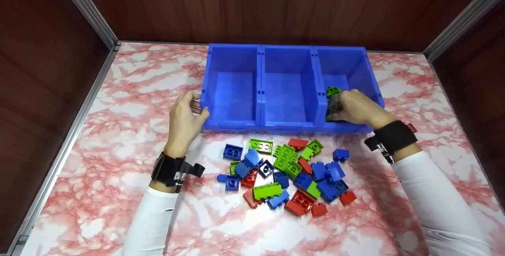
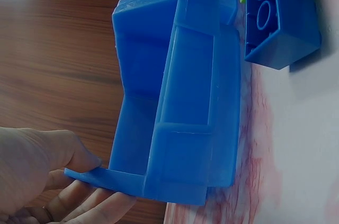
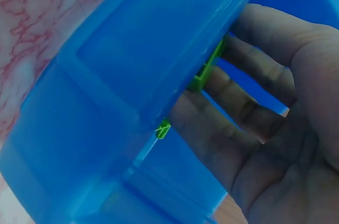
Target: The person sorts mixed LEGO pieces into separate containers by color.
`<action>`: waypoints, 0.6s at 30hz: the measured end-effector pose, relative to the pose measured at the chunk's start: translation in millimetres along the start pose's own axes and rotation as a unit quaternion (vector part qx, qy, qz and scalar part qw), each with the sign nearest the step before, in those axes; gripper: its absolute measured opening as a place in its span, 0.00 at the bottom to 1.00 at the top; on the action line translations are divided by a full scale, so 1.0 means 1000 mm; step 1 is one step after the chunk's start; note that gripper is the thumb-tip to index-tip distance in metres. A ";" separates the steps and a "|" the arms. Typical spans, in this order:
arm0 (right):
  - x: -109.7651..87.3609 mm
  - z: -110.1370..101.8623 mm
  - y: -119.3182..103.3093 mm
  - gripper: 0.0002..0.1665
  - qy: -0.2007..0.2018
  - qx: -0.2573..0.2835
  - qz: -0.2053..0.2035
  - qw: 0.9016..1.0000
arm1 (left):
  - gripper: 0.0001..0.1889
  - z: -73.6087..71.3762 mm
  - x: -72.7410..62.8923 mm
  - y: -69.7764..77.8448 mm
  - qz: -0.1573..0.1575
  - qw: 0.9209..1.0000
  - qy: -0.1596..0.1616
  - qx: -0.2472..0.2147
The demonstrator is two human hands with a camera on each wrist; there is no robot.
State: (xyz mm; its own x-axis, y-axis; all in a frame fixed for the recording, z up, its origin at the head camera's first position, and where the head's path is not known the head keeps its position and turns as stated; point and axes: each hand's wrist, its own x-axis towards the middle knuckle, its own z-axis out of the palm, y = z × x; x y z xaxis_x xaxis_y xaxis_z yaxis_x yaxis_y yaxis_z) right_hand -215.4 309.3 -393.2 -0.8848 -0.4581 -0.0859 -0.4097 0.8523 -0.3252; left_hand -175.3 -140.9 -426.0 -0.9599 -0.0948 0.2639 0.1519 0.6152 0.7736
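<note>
A blue three-compartment bin (image 1: 260, 126) stands at the back of the table. My left hand (image 1: 186, 118) holds its left side wall, thumb on one face and fingers on the other, as the left wrist view shows. My right hand (image 1: 353, 108) reaches into the right compartment, its fingers fairly straight and pointing down behind the front wall. Green toy bricks (image 1: 333, 90) lie in that compartment right by the fingers. In the right wrist view a green brick (image 3: 200, 78) shows at the fingers, whose tips are partly hidden by the front wall.
A loose pile of green, blue and red bricks (image 1: 284, 157) is spread on the red-and-white marbled table (image 1: 134, 74) in front of the bin. Brown wood-grain panels (image 1: 256, 7) with metal edging enclose the back and sides. One blue brick (image 2: 283, 20) shows close to the bin front.
</note>
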 end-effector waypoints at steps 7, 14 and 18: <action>-0.010 -0.013 -0.011 0.14 0.031 -0.008 -0.012 0.999 | 0.15 0.000 0.000 0.000 0.002 1.000 0.001 -0.005; -0.034 -0.027 -0.032 0.15 0.081 -0.031 -0.081 0.993 | 0.16 0.000 0.000 0.001 0.002 1.000 0.000 -0.004; -0.053 -0.029 -0.044 0.15 0.097 -0.037 -0.119 0.988 | 0.15 0.000 0.000 0.002 0.004 1.000 0.001 -0.003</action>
State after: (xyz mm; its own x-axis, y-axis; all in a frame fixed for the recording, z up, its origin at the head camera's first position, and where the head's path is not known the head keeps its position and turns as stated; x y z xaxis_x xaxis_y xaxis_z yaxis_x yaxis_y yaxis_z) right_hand -157.3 303.4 -347.5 -0.7851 -0.5962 0.1680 -0.6191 0.7462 -0.2446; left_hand -174.8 -140.0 -424.7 -0.9583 -0.0919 0.2706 0.1602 0.6115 0.7748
